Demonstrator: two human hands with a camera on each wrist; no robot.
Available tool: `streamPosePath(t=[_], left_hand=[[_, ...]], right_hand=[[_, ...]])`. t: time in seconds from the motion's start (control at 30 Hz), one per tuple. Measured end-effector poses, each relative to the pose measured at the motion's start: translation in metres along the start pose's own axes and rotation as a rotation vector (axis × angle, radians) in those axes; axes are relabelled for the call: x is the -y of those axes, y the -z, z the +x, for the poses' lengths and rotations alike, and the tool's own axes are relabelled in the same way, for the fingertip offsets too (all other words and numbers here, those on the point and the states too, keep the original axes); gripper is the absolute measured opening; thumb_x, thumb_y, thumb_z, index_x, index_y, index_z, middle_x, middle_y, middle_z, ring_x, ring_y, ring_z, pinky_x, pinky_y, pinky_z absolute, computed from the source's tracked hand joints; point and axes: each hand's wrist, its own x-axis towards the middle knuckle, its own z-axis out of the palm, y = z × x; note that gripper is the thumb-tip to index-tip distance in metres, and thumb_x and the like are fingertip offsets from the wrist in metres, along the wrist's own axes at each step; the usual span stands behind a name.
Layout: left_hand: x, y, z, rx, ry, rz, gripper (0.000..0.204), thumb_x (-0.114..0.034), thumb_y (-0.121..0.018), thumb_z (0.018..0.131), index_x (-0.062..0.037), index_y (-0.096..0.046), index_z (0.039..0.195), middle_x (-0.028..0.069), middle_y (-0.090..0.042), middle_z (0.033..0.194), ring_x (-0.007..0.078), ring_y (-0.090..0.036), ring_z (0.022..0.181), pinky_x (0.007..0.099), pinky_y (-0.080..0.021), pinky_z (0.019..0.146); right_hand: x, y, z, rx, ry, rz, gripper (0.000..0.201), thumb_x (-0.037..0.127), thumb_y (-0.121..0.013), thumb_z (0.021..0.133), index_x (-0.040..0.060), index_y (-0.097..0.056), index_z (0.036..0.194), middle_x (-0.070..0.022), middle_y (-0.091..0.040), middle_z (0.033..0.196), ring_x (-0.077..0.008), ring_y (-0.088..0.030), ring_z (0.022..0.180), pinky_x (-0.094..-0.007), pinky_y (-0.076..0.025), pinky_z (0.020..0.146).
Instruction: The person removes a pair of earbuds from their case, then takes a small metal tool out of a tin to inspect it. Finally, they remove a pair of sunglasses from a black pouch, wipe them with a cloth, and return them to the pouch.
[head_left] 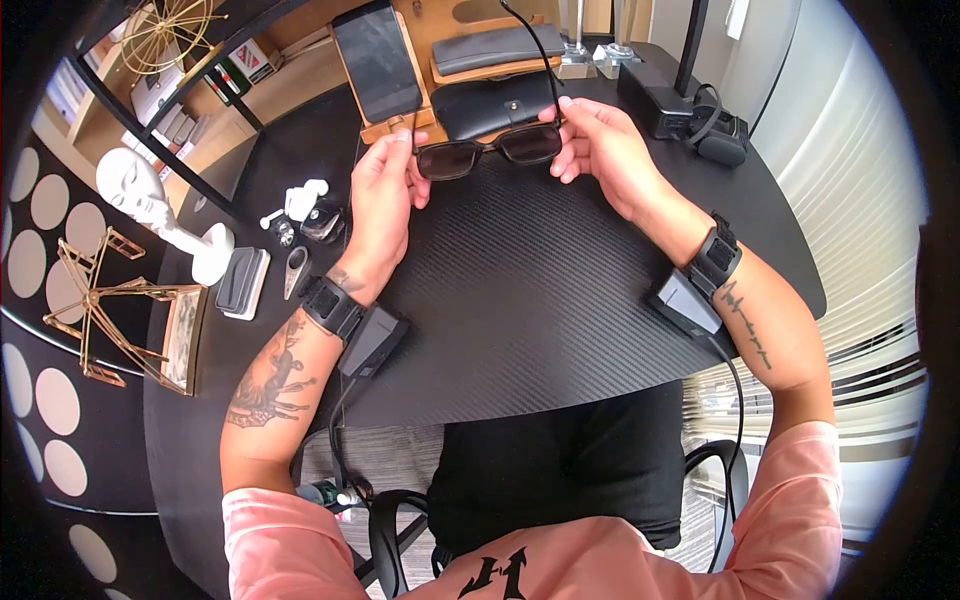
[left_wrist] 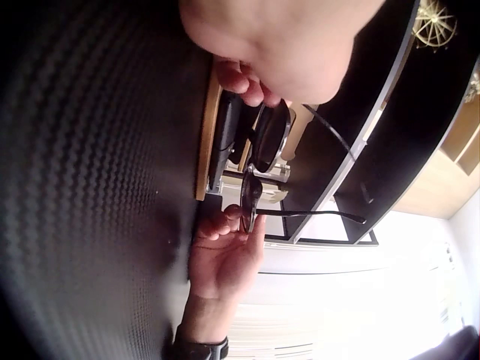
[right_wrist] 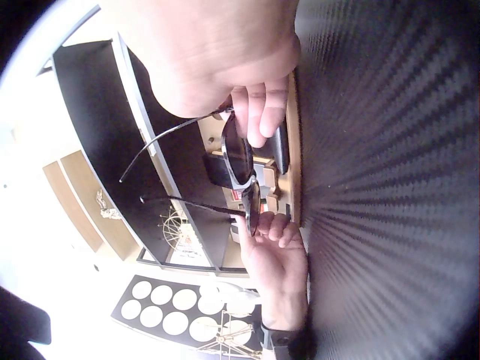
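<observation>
A pair of dark sunglasses [head_left: 447, 161] is held up over the black desk, lenses toward me and temples pointing away. My left hand [head_left: 384, 182] pinches the frame at its left end, thumb on top. At the other end, my right hand [head_left: 618, 155] pinches the frame by the hinge. Both open temples show in the right wrist view, reaching out from the lenses [right_wrist: 238, 154]. Just behind the sunglasses, a wooden stand [head_left: 385, 130] carries a phone [head_left: 380, 65], a black case [head_left: 497, 105] and a grey case [head_left: 500, 48].
To the left stand a white head sculpture [head_left: 132, 180], a gold windmill-like ornament [head_left: 95, 298], a small grey box [head_left: 242, 282] and small white and black items [head_left: 305, 205]. A black strapped device [head_left: 720, 145] lies at the back right. Cables hang from both wrist cameras.
</observation>
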Motion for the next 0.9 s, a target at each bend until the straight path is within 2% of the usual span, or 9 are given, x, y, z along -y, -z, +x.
streamPosePath(t=[0.2,0.3,0.47,0.57,0.7,0.77,0.83,0.9], left_hand=[[0.0023,0.0010,0.0009,-0.006,-0.010,0.097,0.022,-0.025,-0.051,0.097,-0.0050,-0.058,0.097,-0.0040,-0.044,0.065,0.0070,-0.043,0.051,0.0215,-0.035,0.047],[-0.0015,-0.0008,-0.0001,0.002,-0.009,0.043,0.018,-0.023,-0.053,0.096,-0.0055,-0.058,0.096,-0.0031,-0.048,0.066,0.0066,-0.045,0.051,0.0209,-0.036,0.047],[0.0010,-0.0010,-0.0012,0.034,-0.028,0.145,0.012,-0.018,-0.059,0.092,-0.0064,-0.058,0.096,-0.0038,-0.054,0.068,0.0049,-0.048,0.052,0.0186,-0.036,0.047],[0.0004,-0.0024,-0.0008,-0.003,-0.003,0.190,0.012,-0.017,-0.060,0.092,-0.0068,-0.057,0.097,-0.0041,-0.054,0.068,0.0041,-0.048,0.051,0.0177,-0.036,0.046],[-0.0007,-0.0025,-0.0017,-0.037,0.027,0.235,0.016,-0.023,-0.056,0.095,-0.0065,-0.057,0.096,-0.0034,-0.053,0.068,0.0052,-0.047,0.052,0.0188,-0.036,0.047],[0.0000,0.0000,0.0001,-0.057,0.045,0.163,0.024,-0.028,-0.049,0.098,-0.0059,-0.057,0.097,-0.0025,-0.051,0.069,0.0066,-0.047,0.052,0.0201,-0.036,0.047],[0.0004,-0.0006,0.0001,-0.061,0.044,0.171,0.027,-0.030,-0.047,0.099,-0.0058,-0.058,0.098,-0.0023,-0.050,0.069,0.0072,-0.046,0.052,0.0206,-0.035,0.047],[0.0009,-0.0006,0.0002,-0.065,0.044,0.181,0.029,-0.032,-0.044,0.099,-0.0056,-0.058,0.098,-0.0020,-0.049,0.070,0.0078,-0.046,0.052,0.0212,-0.035,0.047]], right_hand=[[-0.0022,0.0005,0.0016,0.006,-0.003,-0.001,0.031,0.029,-0.047,0.098,0.0007,-0.060,0.098,-0.0014,-0.054,0.068,-0.0116,-0.060,0.053,-0.0217,-0.049,0.048],[-0.0003,-0.0001,0.0013,0.002,-0.006,-0.006,0.031,0.029,-0.047,0.098,0.0009,-0.060,0.098,-0.0014,-0.054,0.068,-0.0115,-0.060,0.053,-0.0216,-0.049,0.047],[-0.0023,0.0006,0.0012,0.000,0.005,-0.009,0.031,0.028,-0.047,0.098,0.0011,-0.060,0.097,-0.0013,-0.054,0.068,-0.0115,-0.060,0.053,-0.0215,-0.049,0.047],[0.0006,0.0008,0.0005,0.026,-0.010,-0.065,0.031,0.030,-0.046,0.098,0.0029,-0.061,0.097,-0.0006,-0.057,0.070,-0.0104,-0.059,0.056,-0.0221,-0.048,0.052],[0.0005,-0.0002,-0.0002,0.046,-0.013,-0.074,0.031,0.030,-0.046,0.098,0.0030,-0.060,0.096,-0.0005,-0.056,0.070,-0.0102,-0.059,0.056,-0.0217,-0.047,0.051],[0.0005,-0.0014,-0.0007,0.054,-0.007,-0.078,0.030,0.030,-0.046,0.098,0.0031,-0.060,0.096,-0.0004,-0.056,0.069,-0.0101,-0.059,0.056,-0.0214,-0.047,0.051],[0.0010,-0.0035,-0.0002,0.033,-0.022,-0.064,0.030,0.028,-0.046,0.099,0.0011,-0.060,0.095,-0.0031,-0.058,0.065,-0.0105,-0.059,0.051,-0.0208,-0.048,0.046],[-0.0001,-0.0017,0.0013,0.041,-0.022,-0.063,0.030,0.028,-0.046,0.099,0.0013,-0.060,0.095,-0.0033,-0.058,0.065,-0.0104,-0.059,0.051,-0.0207,-0.048,0.046]])
